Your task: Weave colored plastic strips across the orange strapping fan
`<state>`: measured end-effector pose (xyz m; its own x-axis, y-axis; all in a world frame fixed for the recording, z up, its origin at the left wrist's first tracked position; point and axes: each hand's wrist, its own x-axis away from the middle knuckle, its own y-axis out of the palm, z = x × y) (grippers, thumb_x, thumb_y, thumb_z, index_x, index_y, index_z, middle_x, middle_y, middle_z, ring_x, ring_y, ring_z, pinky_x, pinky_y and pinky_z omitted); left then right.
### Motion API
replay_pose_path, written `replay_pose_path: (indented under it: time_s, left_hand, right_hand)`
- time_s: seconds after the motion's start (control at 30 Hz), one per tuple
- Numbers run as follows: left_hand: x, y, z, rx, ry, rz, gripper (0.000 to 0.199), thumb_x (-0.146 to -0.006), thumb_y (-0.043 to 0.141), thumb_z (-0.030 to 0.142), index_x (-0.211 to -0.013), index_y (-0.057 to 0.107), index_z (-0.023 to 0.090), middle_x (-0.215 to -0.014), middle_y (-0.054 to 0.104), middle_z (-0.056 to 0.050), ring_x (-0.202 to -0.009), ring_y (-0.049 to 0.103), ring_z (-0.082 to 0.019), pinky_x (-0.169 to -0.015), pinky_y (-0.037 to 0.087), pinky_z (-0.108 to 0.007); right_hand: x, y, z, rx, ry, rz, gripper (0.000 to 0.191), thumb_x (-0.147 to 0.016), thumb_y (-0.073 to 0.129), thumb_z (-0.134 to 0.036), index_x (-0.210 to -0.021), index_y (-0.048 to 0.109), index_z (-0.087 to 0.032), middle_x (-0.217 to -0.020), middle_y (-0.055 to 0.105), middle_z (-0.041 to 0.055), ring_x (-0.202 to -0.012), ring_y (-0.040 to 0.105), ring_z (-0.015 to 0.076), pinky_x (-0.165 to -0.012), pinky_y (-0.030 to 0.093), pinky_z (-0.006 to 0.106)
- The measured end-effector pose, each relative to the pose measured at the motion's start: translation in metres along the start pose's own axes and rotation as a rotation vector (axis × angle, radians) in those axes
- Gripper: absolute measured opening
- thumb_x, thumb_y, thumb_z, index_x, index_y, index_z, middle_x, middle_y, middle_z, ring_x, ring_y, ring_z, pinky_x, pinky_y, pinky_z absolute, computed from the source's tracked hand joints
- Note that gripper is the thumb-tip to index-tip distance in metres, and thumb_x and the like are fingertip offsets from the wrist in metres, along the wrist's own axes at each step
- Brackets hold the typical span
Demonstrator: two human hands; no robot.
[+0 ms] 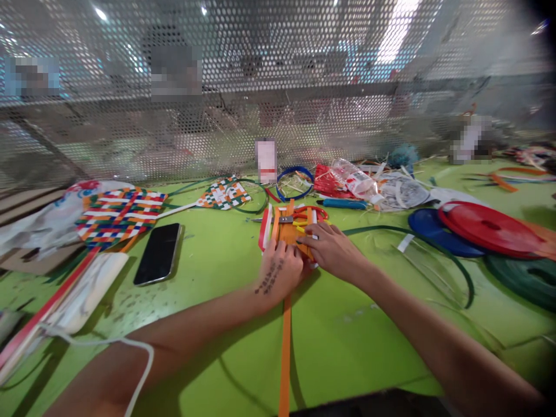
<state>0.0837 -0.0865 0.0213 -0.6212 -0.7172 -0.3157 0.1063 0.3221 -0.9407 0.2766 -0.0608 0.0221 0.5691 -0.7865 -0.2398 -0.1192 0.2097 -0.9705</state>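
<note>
A small woven piece of orange, white and red strips [286,231] lies on the green table in front of me. My left hand [280,269] rests on its lower left part, fingers bent over the strips. On its right side my right hand [328,246] has its fingers closed around a yellow strip [304,230]. Scissors with red handles [304,217] lie across the top of the piece. From under my left hand a long orange strip [285,353] runs down to the table's front edge.
At left are a phone [158,253] and a woven multicoloured fan [124,214]. Behind lie a smaller fan [226,194], a blue ring [295,169] and a blue tool [343,204]. Red [486,229], blue and green coils sit at right. A perforated metal screen [217,127] stands behind.
</note>
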Motion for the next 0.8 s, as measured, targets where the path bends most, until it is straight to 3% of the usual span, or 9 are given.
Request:
replay_pose_path:
  time_s: [0.3,0.57,0.8]
  left_hand:
    - [0.0001,0.0003,-0.0008,0.023,0.004,-0.016,0.054,-0.105,0.047,0.055,-0.095,0.075,0.010,-0.085,0.070,-0.012,-0.085,0.062,-0.030,-0.081,0.039,-0.046]
    - [0.0006,0.0055,-0.0008,-0.035,0.023,0.014,0.035,-0.104,0.053,0.036,-0.094,0.075,0.011,-0.082,0.069,-0.012,-0.082,0.060,-0.028,-0.079,0.038,-0.044]
    - [-0.0004,0.0064,0.0001,-0.023,0.015,0.034,0.039,-0.105,0.050,0.038,-0.091,0.076,0.013,-0.081,0.069,-0.012,-0.079,0.058,-0.028,-0.079,0.038,-0.046]
  right_hand:
    - [0.0012,0.0004,0.0045,0.006,-0.066,0.023,0.031,-0.099,0.055,-0.015,-0.124,0.072,-0.024,-0.128,0.067,0.0103,-0.121,0.056,0.0277,-0.102,0.040,0.042]
    - [0.0006,-0.0009,0.0017,0.062,-0.088,0.003,0.030,-0.100,0.056,-0.017,-0.125,0.072,-0.021,-0.129,0.067,0.0124,-0.120,0.055,0.0289,-0.102,0.039,0.044]
    - [0.0000,-0.0055,-0.0021,0.126,-0.108,-0.007,0.028,-0.098,0.058,-0.016,-0.123,0.071,-0.020,-0.128,0.068,0.0126,-0.120,0.055,0.0293,-0.098,0.038,0.042]
